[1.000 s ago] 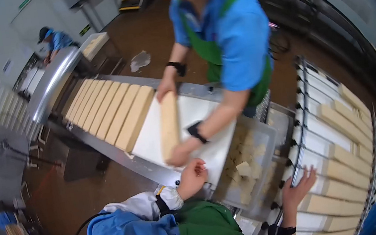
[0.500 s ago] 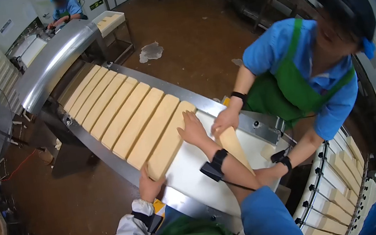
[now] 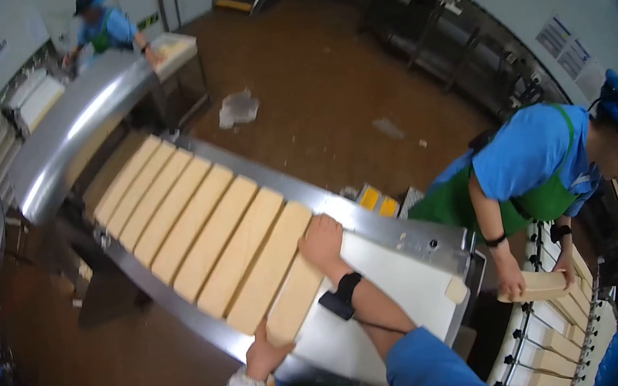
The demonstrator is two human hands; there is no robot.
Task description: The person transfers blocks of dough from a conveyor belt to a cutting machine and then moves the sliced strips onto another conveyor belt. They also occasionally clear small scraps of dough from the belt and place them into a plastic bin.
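My left hand (image 3: 268,353) and right hand (image 3: 322,241) grip opposite ends of a pale block (image 3: 294,302), lying on the white belt (image 3: 392,281) at the near end of a row of similar blocks (image 3: 195,227).

Glossy metal hood (image 3: 84,125), smooth matt slabs (image 3: 272,267)

my right hand (image 3: 322,241), a second ago at the rack (image 3: 534,324), now sits at the far end of the nearest pale bar (image 3: 295,296), my left hand (image 3: 264,354) at its near end; a co-worker (image 3: 530,162) has left the belt (image 3: 397,288) and holds another bar (image 3: 540,284) over the rack.
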